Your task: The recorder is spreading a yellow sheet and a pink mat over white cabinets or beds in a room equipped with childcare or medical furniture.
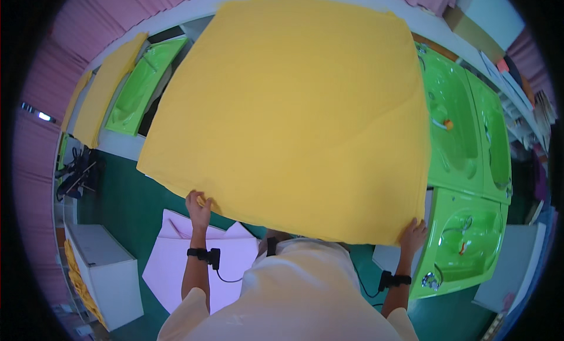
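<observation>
Left hand (pixel 198 208) pinched the yellow cloth (pixel 294 118) at its near edge; right hand (pixel 413 235), half-curled, met its near-right corner, grip unclear! It looked soft, light, best held cornerwise.

On our right we see glossy green tubs (pixel 449 97), one with a small orange object (pixel 448 125) inside. Pink curtains (pixel 36 176) hang along our left, where a white cabinet (pixel 116 297) stands near a pale lilac panel (pixel 176 270), against dark green floor (pixel 126 188).
</observation>
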`<state>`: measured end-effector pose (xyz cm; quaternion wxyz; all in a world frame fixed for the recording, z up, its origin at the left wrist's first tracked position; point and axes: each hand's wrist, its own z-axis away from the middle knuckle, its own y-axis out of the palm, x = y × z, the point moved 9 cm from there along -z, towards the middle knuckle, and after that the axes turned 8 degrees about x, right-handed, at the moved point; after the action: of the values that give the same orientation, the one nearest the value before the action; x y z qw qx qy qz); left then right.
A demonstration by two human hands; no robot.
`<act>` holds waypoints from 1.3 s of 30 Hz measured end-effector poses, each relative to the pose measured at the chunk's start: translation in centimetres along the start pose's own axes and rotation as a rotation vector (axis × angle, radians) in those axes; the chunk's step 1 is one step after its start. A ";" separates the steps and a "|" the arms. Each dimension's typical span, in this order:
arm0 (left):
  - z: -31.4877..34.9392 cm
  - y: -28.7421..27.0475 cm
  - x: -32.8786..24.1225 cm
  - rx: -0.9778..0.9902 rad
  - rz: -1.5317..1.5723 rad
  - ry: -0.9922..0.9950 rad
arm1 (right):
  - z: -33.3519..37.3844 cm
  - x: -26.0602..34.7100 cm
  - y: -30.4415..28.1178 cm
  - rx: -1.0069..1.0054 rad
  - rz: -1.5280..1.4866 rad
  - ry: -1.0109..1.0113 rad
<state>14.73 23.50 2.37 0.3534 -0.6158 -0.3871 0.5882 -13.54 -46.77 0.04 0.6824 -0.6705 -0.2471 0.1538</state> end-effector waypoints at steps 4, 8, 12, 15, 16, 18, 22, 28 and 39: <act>2.6 3.4 11.0 0.006 0.981 -0.884 | 0.6 -0.3 1.4 0.104 -0.311 0.117; 0.8 5.8 5.7 0.176 1.606 -0.713 | 1.3 0.5 -0.3 0.219 -0.163 0.270; -0.8 4.2 10.6 0.032 1.774 -0.627 | 2.3 1.5 0.0 0.043 0.075 0.234; -3.2 2.0 15.7 -0.031 1.727 -0.591 | 4.8 3.3 0.0 -0.017 0.176 0.260; -4.2 1.9 17.0 -0.014 1.771 -0.610 | 5.5 3.4 0.2 -0.035 0.162 0.290; -6.4 1.1 19.9 -0.006 1.751 -0.573 | 8.1 2.0 1.6 -0.069 0.015 0.550; -11.3 -1.7 22.1 0.091 1.685 -0.437 | 12.2 1.9 3.7 -0.102 -0.421 0.734; -15.3 -4.8 22.4 0.064 1.545 -0.339 | 12.6 6.3 9.1 -0.069 -0.974 0.463; -15.2 -5.7 25.6 0.074 1.570 -0.198 | 15.6 10.0 10.2 -0.256 -1.235 0.729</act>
<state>29.76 49.20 -3.15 -0.1810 -0.6415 0.1507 0.7301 -12.43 -27.73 -9.10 0.6000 -0.4919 -0.3534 -0.5227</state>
